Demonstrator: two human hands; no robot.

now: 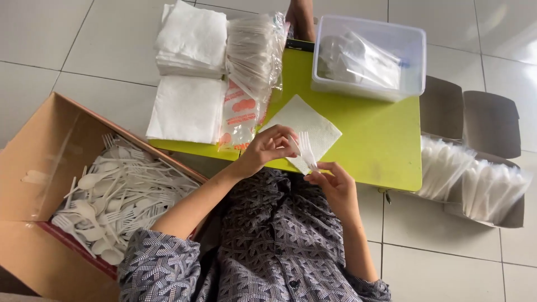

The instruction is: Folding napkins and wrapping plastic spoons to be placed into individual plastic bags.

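I sit at a low green table [380,145]. A single white napkin [313,126] lies unfolded at its near edge. My left hand [268,148] and my right hand [333,182] together hold white plastic cutlery [306,150], a fork with its tines up, just above the napkin's near corner. The left hand pinches the upper part and the right hand grips the handle end from below.
Stacks of white napkins [190,61] and a pack of clear plastic sleeves [251,61] sit on the table's left. A clear plastic tub [369,56] stands at the back right. A cardboard box [33,168] of white forks and spoons [117,196] is at my left; a box of wrapped sets [475,179] at my right.
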